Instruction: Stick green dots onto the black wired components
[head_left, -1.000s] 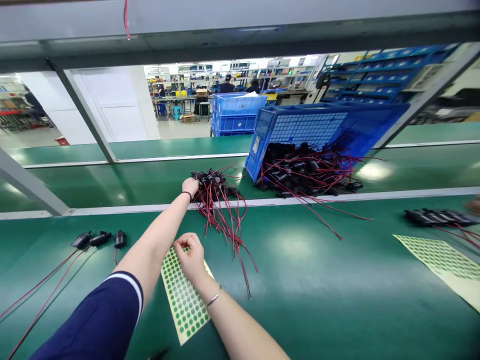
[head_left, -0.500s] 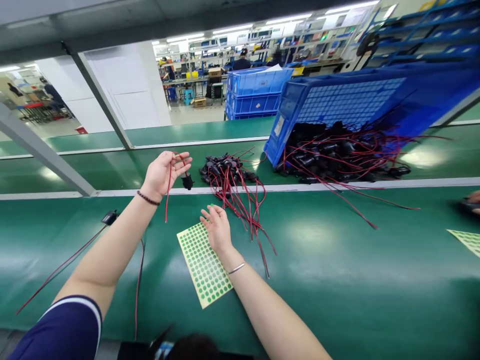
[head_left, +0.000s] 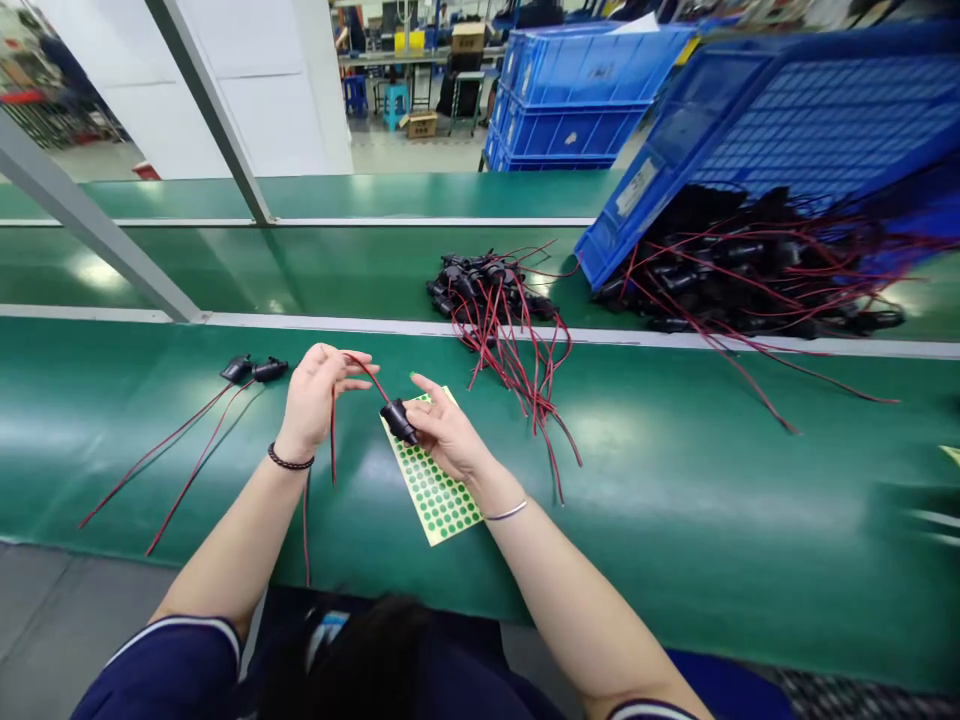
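The left hand [head_left: 319,395] pinches the red wire [head_left: 334,440] so the black holder [head_left: 398,421] hangs over the green sticker sheet [head_left: 433,482] on the worktop [head_left: 675,500]; the right hand [head_left: 448,435] grips that holder, a green dot on its raised fingertip; a heap of wired parts [head_left: 495,300] lies farther away.

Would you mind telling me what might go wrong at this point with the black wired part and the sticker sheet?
1. The green dot sticker sits only on a fingertip of the right hand; it may fold or stick to skin.
2. The left hand holds the black part by its red wire, so it may swing.
3. The loose wire end could drag the sticker sheet or tangle with the wired pile.
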